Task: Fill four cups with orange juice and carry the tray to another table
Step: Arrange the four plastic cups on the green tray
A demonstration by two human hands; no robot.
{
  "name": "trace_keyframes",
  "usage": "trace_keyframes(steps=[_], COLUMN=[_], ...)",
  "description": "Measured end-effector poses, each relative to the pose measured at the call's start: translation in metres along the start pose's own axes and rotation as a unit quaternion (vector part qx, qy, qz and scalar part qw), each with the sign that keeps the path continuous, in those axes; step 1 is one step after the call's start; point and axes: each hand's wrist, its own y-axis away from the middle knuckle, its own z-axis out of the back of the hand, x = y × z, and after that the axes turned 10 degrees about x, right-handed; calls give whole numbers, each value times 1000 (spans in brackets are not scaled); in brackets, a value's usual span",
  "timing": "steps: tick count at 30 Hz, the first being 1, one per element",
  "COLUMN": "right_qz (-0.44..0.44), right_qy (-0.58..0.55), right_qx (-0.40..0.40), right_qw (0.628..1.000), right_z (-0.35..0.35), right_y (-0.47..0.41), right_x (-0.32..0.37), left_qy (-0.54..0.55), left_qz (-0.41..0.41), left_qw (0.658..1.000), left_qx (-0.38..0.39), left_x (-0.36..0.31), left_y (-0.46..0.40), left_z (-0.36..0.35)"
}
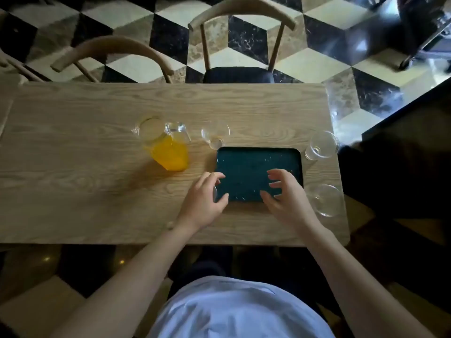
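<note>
A dark green tray (256, 164) lies on the wooden table (97, 191), with nothing on the part I can see. A glass jug (168, 147), partly full of orange juice, stands to the left of it. Empty clear cups stand around the tray: one (215, 134) at its far left corner, one (322, 145) at its far right, one (325, 200) at its near right. My left hand (203, 203) curls around another clear cup (214, 194) at the tray's near left corner, and the hand hides most of that cup. My right hand (284, 193) hovers over the tray's near right part, fingers spread, holding nothing.
Two wooden chairs (241, 45) stand at the table's far side on a black-and-white tiled floor. The table's right edge runs close to the two right-hand cups. A dark piece of furniture (402, 154) stands to the right of the table.
</note>
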Motion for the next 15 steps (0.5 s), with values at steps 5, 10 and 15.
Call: trace_keyframes(steps=[5,10,15], right_qz=[-39,-40,-115], right_qy=[197,316,379], right_qx=[14,46,108], right_qw=[980,947,912], right_z=[7,34,67], right_y=[-13,-7,-8], right_x=[-29,-63,-95], left_qy=[-179,-213,-187], left_qz=[83,182,225], left_qw=[979,956,950], left_qx=[46,81,112], left_x=[16,15,17], left_y=[-14,-18,-22], left_z=[-8,-11,-21])
